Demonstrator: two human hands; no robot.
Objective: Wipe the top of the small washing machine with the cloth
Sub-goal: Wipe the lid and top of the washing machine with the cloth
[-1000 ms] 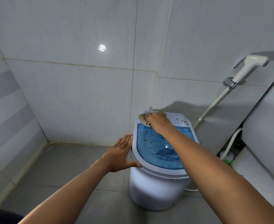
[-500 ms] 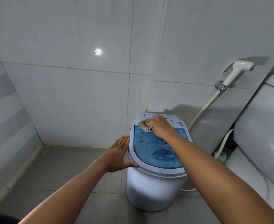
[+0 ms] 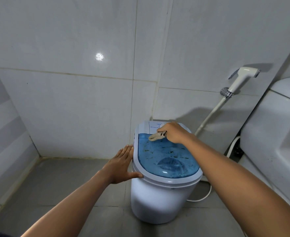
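My left hand (image 3: 122, 165) lies flat and spread against the small washing machine's (image 3: 163, 199) near rim, steadying it, while my right hand (image 3: 172, 132) presses the bunched cloth (image 3: 156, 136) at the lid's far edge, mid-wipe, with the speckled blue lid (image 3: 168, 159) probably next

Even, dimmish light; a glare spot (image 3: 99, 56) on the wall tiles (image 3: 72, 103); wide-angle bending at edges.

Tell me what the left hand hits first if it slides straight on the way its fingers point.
The left hand lies flat along the washer's left side, fingers toward the back wall. Nothing shows ahead until that wall, probably near the floor, though depth is unclear.
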